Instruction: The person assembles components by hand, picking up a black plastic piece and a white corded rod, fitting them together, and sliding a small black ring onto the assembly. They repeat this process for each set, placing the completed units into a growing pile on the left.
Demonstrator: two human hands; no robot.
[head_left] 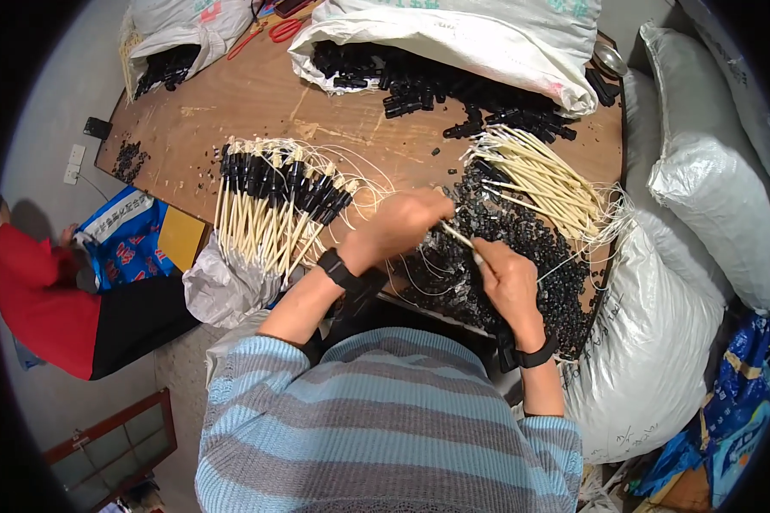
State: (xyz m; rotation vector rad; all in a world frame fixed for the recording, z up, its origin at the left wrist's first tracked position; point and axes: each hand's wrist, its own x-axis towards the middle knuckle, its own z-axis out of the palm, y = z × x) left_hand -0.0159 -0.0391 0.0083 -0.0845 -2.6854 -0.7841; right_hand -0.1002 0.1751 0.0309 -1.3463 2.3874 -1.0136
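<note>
My right hand (509,278) is closed around a thin cream-coloured rod (459,235), which slants up and left toward my other hand. At the rod's upper end, the fingers of my left hand (411,221) are pinched together; what sits between them is hidden. Beneath both hands spreads a heap of small black plastic pieces (543,269). Right of the hands lies a bundle of cream rods (547,184) with thin white cords at one end. To the left is a bunch of similar rods (261,214) fitted with black sleeves (269,175), their white cords trailing toward my left wrist.
A white woven sack (479,47) spills black plastic parts (419,90) on the table's far side (342,132). Red-handled scissors (284,31) and another sack (188,26) lie far left. Full white sacks (650,342) crowd the right edge. A person in red (47,295) is at left.
</note>
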